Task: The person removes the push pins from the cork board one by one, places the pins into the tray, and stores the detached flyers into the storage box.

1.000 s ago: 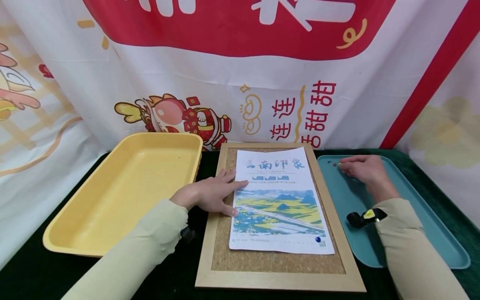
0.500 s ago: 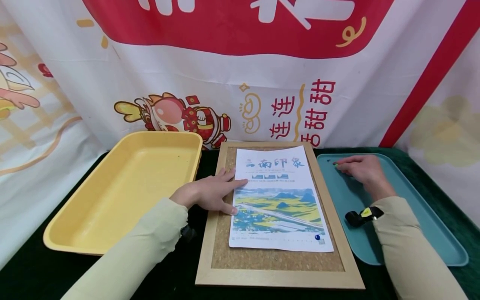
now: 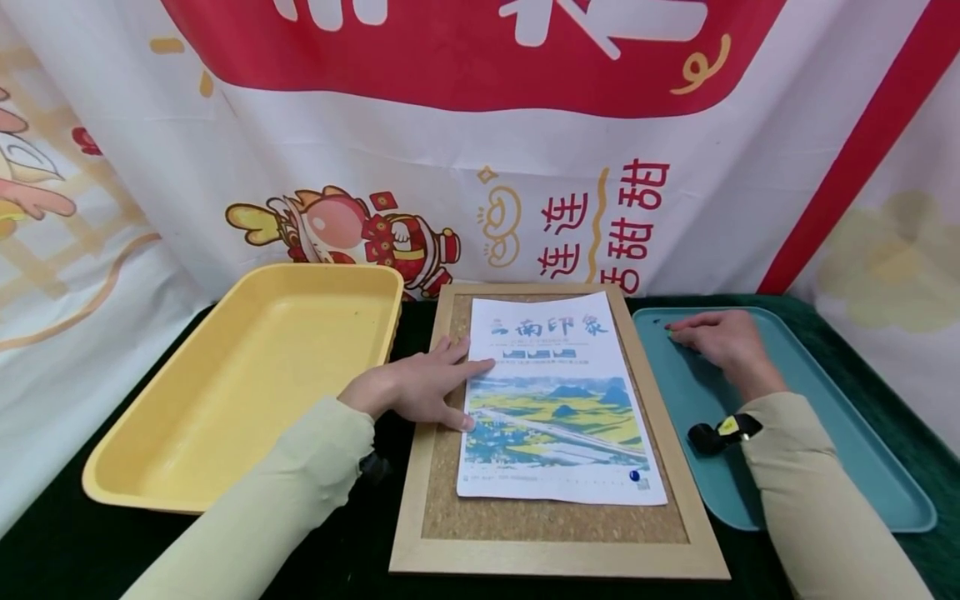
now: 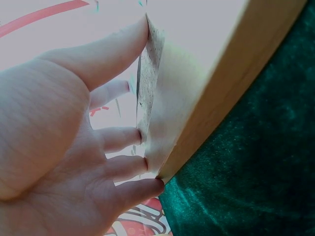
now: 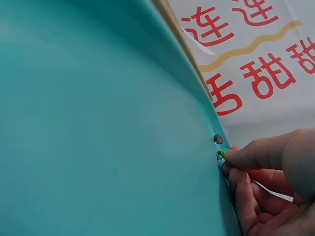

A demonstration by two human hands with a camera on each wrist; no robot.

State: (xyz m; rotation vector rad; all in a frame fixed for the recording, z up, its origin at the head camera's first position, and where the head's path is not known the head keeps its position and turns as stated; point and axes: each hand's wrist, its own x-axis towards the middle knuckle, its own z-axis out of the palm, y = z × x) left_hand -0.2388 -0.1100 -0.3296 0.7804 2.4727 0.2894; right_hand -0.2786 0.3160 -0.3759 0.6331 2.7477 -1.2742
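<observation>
A printed sheet lies on the cork board in the middle of the counter. One blue pin already sits in its near right corner; no pin shows in the other three corners, so by my judgement the pinning is only begun and most of it is left.

The left hand lies flat at the sheet's left edge, fingers straight and spread, pressing the paper and the cork and grasping nothing.

The right hand is in the far left corner of the teal tray. In the right wrist view its fingertips are pinched round a green pin; a red tip shows right against it. Another pin, dark-headed, lies just beside, against the tray wall.

The yellow tray stands to the left of the board.

Hard to make out: whether the green pin is lifted or resting on the tray floor, and whether the red tip is part of it or a separate pin. In the head view the pins in the tray are only specks. The left wrist view is washed out, and the sheet's print cannot be read there.
</observation>
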